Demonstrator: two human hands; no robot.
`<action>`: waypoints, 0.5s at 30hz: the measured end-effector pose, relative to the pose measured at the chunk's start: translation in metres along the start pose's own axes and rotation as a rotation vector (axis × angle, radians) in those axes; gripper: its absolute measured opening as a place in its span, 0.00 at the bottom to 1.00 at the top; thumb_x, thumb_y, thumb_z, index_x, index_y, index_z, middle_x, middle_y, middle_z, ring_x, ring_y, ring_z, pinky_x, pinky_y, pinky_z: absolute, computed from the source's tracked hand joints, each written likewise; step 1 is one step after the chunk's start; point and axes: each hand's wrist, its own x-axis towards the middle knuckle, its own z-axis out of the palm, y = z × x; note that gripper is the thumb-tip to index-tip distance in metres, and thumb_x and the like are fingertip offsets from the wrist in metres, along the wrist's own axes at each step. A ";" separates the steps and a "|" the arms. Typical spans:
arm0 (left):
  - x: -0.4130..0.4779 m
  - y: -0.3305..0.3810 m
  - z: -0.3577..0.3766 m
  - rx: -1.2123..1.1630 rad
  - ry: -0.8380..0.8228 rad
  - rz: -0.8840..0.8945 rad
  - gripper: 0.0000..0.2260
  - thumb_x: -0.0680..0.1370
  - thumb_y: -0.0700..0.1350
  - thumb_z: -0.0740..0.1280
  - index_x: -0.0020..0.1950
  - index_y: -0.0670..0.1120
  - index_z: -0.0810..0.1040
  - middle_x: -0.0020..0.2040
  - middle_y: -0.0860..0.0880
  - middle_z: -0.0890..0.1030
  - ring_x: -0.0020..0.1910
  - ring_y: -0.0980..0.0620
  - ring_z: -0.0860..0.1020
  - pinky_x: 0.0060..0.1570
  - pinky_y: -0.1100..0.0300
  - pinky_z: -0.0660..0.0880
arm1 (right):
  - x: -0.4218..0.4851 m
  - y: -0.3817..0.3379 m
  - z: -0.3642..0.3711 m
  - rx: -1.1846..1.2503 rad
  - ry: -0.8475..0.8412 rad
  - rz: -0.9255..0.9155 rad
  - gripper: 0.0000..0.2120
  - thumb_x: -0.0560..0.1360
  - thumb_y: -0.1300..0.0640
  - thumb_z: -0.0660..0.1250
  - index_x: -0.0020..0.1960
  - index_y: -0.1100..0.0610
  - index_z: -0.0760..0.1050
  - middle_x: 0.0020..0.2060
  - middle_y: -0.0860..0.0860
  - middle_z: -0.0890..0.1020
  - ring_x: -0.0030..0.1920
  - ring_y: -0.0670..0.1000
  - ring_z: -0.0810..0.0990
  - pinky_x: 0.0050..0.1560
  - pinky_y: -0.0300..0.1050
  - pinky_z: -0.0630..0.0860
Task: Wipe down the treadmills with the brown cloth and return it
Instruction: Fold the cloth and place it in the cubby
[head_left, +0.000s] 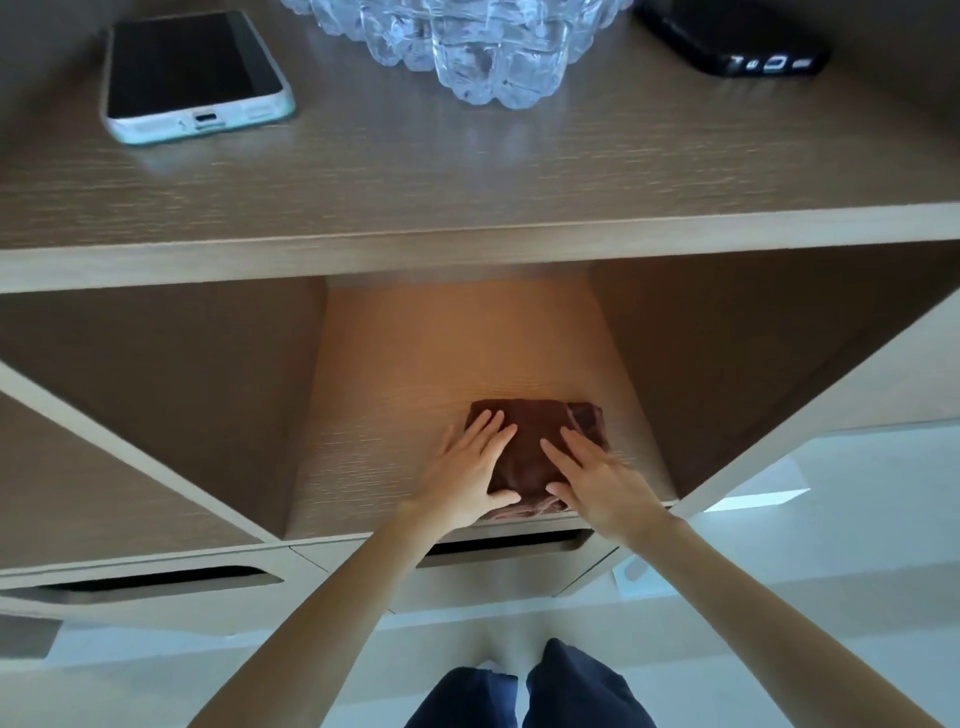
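Note:
The brown cloth (530, 447) lies folded on the floor of a lit wooden cubby (374, 431), near its front edge. My left hand (467, 473) rests flat on the cloth's left part, fingers spread, thumb at the front fold. My right hand (597, 475) lies flat on its right part, fingers pointing up-left, thumb near the front fold. Both palms press on top of the cloth; neither is wrapped around it. No treadmill is in view.
Above the cubby, the cabinet top (467, 171) carries a phone in a pale case (192, 73), a cut-glass vase (488, 47) and a dark phone (737, 41). Drawers with slot handles (498, 543) sit below. My dark trouser legs (566, 691) stand on pale floor.

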 end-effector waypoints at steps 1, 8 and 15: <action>0.002 -0.003 -0.001 -0.010 -0.051 -0.013 0.37 0.75 0.61 0.63 0.77 0.51 0.48 0.78 0.51 0.44 0.76 0.55 0.41 0.74 0.47 0.43 | 0.002 0.003 0.000 -0.041 -0.071 0.041 0.27 0.81 0.44 0.51 0.77 0.48 0.50 0.77 0.50 0.53 0.76 0.49 0.54 0.66 0.48 0.68; -0.019 0.009 0.012 0.078 0.285 0.109 0.24 0.75 0.49 0.68 0.70 0.51 0.69 0.73 0.48 0.65 0.73 0.49 0.62 0.73 0.53 0.54 | -0.017 -0.012 0.009 -0.007 0.045 0.063 0.23 0.81 0.50 0.55 0.75 0.48 0.58 0.76 0.51 0.58 0.76 0.50 0.55 0.63 0.52 0.73; -0.004 0.011 0.035 -0.038 0.306 0.046 0.20 0.81 0.45 0.57 0.74 0.51 0.63 0.75 0.49 0.61 0.75 0.50 0.57 0.67 0.56 0.64 | -0.018 -0.006 0.026 -0.018 0.102 0.126 0.21 0.82 0.52 0.54 0.74 0.46 0.60 0.76 0.51 0.59 0.76 0.53 0.55 0.58 0.53 0.77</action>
